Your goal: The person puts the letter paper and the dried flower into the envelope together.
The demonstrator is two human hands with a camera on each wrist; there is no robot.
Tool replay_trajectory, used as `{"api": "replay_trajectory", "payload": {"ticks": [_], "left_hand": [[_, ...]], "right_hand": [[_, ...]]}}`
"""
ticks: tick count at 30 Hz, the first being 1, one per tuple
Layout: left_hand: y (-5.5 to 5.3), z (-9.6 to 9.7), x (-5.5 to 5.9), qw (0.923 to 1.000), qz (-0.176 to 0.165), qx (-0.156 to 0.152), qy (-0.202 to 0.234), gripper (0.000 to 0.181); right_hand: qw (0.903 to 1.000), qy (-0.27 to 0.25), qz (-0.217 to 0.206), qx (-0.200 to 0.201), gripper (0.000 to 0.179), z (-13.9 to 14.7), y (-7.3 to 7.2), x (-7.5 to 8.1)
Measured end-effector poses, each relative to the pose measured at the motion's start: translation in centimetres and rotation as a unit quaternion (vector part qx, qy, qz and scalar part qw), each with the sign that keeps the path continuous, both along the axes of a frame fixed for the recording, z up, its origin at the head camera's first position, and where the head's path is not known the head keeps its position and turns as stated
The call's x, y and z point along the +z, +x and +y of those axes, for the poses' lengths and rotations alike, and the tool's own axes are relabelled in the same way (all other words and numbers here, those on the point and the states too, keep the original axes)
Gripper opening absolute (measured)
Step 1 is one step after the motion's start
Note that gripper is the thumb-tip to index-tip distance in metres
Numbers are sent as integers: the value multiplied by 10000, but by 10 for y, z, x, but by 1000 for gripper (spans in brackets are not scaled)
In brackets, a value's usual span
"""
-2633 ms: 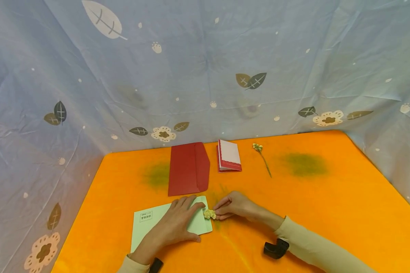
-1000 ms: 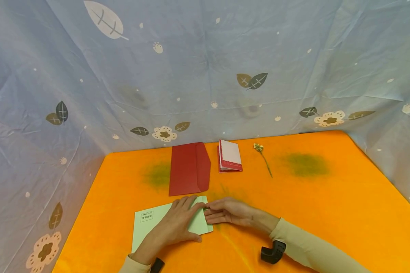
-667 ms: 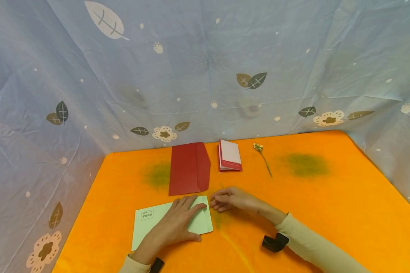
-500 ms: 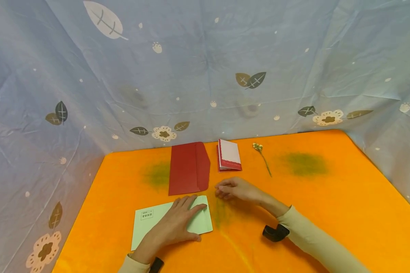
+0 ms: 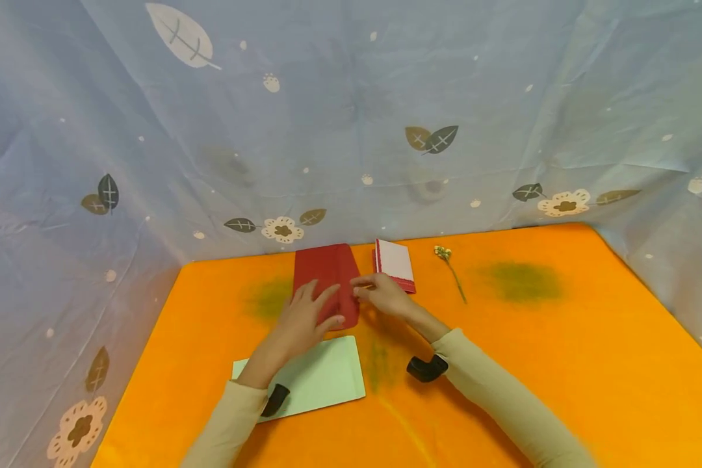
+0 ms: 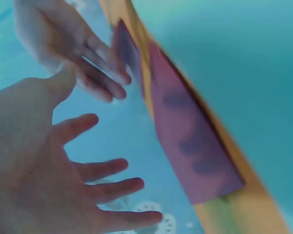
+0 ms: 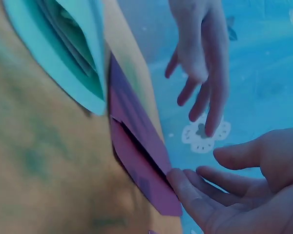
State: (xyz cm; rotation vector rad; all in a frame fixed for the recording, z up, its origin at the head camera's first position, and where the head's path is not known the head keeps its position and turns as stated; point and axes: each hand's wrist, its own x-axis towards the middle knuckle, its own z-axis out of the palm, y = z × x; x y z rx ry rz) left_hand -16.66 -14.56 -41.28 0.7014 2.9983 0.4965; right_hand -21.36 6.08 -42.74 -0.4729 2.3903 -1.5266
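Note:
The red envelope (image 5: 322,266) lies flat at the back of the table, its flap on the right. Over its lower part hovers my left hand (image 5: 301,325), fingers spread and nothing held; in the left wrist view the left hand (image 6: 63,165) stands apart from the envelope. My right hand (image 5: 389,298) is at the flap's right edge, fingers extended; from the right wrist view I cannot tell whether its fingertips touch the red envelope (image 7: 136,141). Below lies the mint-green envelope (image 5: 327,380), partly behind my left forearm. Something greenish shows inside the green envelope's open mouth (image 7: 53,48).
A folded white and red card (image 5: 395,261) stands right of the red envelope, partly behind my right hand. Farther right lies a small flower with a thin stem (image 5: 452,276). Patterned cloth (image 5: 351,117) hangs around the orange table (image 5: 561,364).
The yellowish flower cluster my right hand pinched went into the green envelope and out of sight. My right hand then left it; both hands have moved up to the red envelope.

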Motion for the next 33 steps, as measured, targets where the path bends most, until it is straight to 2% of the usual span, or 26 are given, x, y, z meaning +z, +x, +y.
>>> {"api": "replay_trajectory", "payload": {"ticks": [4, 7, 11, 14, 18, 25, 28, 33], "left_hand": [[-34, 4, -6, 9979, -438, 393, -261, 74], [-54, 7, -14, 9924, -828, 760, -494, 79], [-72, 11, -25, 9838, -1112, 1175, -771, 86], [-81, 13, -31, 9821, -1072, 1241, -921, 86], [-89, 16, -34, 9836, -858, 1113, -1129, 80], [-91, 23, -29, 9833, -834, 869, -1366, 71], [-91, 23, -28, 9825, -848, 875, -1412, 74], [-92, 19, -26, 9816, -900, 984, -1367, 86]], "right_hand": [[9989, -268, -261, -293, 39, -11, -13, -4], [9963, -591, -504, -358, 43, -20, -20, -8], [9877, -1177, -930, -437, 49, -29, -28, -17], [9750, -1726, -1297, -521, 57, -33, -34, -23], [9589, -2270, -1620, -514, 62, -33, -38, -29], [9486, -2578, -1747, -565, 57, -31, -38, -33], [9413, -2744, -1867, -615, 55, -33, -38, -34], [9221, -3093, -2182, -805, 53, -39, -42, -35]]}}
